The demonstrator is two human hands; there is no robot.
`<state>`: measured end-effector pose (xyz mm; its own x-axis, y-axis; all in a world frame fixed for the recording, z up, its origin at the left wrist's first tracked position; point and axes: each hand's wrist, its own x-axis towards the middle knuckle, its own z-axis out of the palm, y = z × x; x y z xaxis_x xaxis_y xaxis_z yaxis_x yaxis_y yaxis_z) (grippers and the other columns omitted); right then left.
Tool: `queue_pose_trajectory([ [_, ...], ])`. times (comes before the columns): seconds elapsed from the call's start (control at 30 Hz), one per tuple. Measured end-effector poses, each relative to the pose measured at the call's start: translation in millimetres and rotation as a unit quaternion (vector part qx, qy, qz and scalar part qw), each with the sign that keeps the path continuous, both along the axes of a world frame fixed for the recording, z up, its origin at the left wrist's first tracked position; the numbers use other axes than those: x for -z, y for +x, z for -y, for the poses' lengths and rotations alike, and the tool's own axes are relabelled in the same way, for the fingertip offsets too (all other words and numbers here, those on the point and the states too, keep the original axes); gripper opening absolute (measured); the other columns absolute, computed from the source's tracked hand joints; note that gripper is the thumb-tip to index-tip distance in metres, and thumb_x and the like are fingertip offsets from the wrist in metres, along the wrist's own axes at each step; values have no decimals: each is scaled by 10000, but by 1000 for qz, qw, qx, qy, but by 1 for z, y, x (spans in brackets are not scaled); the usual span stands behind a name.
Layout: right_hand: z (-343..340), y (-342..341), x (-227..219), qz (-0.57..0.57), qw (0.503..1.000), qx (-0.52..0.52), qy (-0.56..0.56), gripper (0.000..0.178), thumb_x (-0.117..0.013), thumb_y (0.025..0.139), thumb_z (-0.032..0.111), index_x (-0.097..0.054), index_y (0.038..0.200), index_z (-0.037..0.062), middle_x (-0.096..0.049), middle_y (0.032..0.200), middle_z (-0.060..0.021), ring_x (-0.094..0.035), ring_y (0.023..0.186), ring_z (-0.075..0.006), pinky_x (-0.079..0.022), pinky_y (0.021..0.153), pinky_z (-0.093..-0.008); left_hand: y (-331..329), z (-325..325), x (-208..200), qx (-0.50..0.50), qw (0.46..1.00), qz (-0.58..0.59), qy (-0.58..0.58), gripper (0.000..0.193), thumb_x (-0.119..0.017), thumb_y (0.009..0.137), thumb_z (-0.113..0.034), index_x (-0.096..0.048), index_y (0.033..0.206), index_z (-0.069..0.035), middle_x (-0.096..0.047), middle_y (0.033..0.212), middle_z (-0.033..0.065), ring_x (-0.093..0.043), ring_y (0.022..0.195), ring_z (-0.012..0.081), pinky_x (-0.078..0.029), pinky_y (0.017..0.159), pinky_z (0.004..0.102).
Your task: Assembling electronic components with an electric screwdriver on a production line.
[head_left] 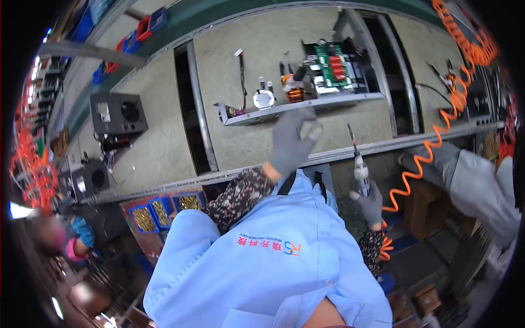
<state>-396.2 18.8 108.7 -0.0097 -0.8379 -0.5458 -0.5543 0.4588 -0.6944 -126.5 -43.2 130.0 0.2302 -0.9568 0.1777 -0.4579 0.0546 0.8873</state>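
Note:
On the bench in front of me lies a grey metal chassis (257, 116). It carries a green circuit board (322, 61) with red parts, a copper-wound coil (295, 97) and a round white component (264, 100). My left hand (291, 143), in a grey glove, is at the chassis's near edge, its fingers bent but apart, with no held thing visible. My right hand (369, 205), also gloved, is lower down beside my body. It grips a power screwdriver (361, 174), whose long thin bit points up toward the bench edge.
An orange coiled hose (414, 177) hangs on the right. Blue trays of brass-coloured fasteners (144, 219) sit at lower left. Dark boxy units (118, 117) stand on the left bench. Metal rails (201, 109) divide the bench. Another person's grey sleeve (478, 180) is at right.

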Motion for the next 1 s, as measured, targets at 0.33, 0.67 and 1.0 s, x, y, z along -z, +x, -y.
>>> queue_pose_trajectory([
  [0.33,59,22,-33,-265,889,-364,79,543,-727,526,353,-514,923,51,-584,775,-167,-557,753,-339,-442,638,-393,13,-18,11,-66,756,-571,312,444,-578,782,-246,-460,1087,55,-539,973,106,-548,807,143,-451,677,242],
  [0.67,184,42,-51,-265,763,-583,94,620,-719,500,369,-524,1023,98,-589,814,-153,-568,765,-309,-459,665,-381,22,10,14,-194,556,-763,265,295,-456,854,-242,-483,1058,-29,-538,973,78,-543,867,177,-453,742,306],
  [1.0,250,34,-76,-223,691,-687,37,446,-708,504,288,-537,856,74,-576,732,-138,-560,713,-315,-443,630,-390,21,7,11,-257,616,-706,236,295,-492,821,-279,-507,1025,-67,-556,906,40,-557,792,168,-445,655,269],
])
